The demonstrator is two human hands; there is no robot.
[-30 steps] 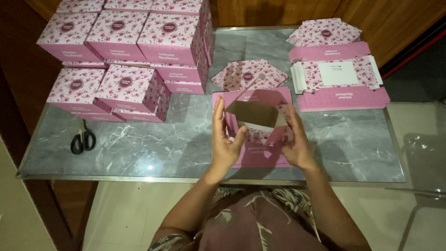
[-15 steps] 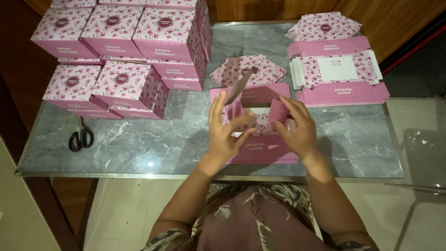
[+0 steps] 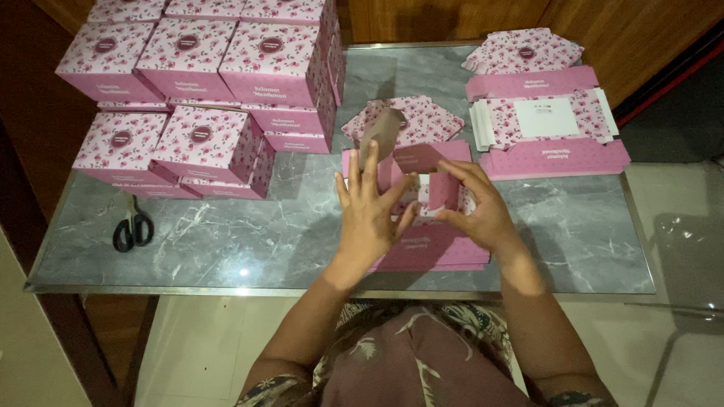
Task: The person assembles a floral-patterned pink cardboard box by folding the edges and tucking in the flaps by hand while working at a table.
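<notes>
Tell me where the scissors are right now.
In the head view, the black-handled scissors lie on the grey marble table near its left edge, just in front of the stacked pink floral boxes and well left of the left hand.

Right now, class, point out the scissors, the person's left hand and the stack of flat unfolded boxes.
scissors point(image 3: 133, 230): head view, on the black handles.
left hand point(image 3: 371, 218): head view, back of the hand.
stack of flat unfolded boxes point(image 3: 549, 120): head view, top sheet's white panel.

Stacked pink floral boxes point(image 3: 204, 83) fill the far left of the grey marble tabletop point(image 3: 249, 234); black scissors point(image 3: 133, 228) lie just beside them, flat floral sheets point(image 3: 547, 117) far right.
</notes>
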